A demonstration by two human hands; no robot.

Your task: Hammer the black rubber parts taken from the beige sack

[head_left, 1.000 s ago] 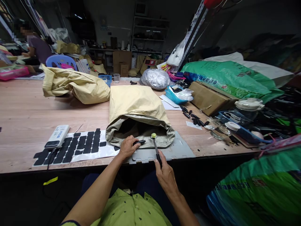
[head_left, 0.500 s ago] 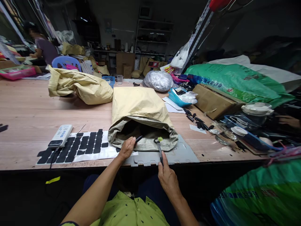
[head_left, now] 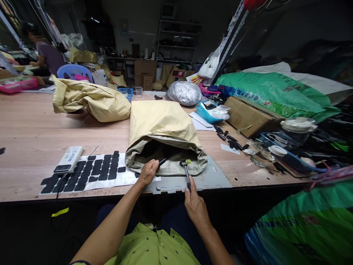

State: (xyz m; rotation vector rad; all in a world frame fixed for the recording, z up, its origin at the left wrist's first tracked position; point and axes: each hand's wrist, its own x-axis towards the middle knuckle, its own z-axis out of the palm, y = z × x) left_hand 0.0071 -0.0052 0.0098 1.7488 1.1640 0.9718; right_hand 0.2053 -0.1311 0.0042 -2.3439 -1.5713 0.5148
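Head view is showing a tan woven sack point(head_left: 162, 125) lying flat on the wooden desk point(head_left: 27, 136), its crumpled mouth gaping toward the person. The left hand point(head_left: 148, 172) is resting at the sack's lip, fingers curled and pinching a small black piece point(head_left: 162, 161), slim and oblong, which is pointing into the opening. The right hand point(head_left: 196, 208) is closing around the lower end of a slender tool point(head_left: 187, 176) with a thin dark shaft and a round yellow-green tip, which is sitting just at the sack's rim. Under both hands a flat grey sheet point(head_left: 212, 178) with notched edges is lying right at the desk's near edge.

To the left, a white backing sheet point(head_left: 91, 173) carrying rows of matte black rounded pads is lying just beside the sack, with a white handheld device point(head_left: 68, 159) on its corner. Bare wood is stretching wide beyond that. On the right, room is getting tight: a cardboard box point(head_left: 248, 116), scattered dark bits and lidded containers are crowding the edge.

The sack's interior is staying in deep shadow, so its contents are hard to make out. A green bag point(head_left: 303, 228) is being cut off at the lower right corner.
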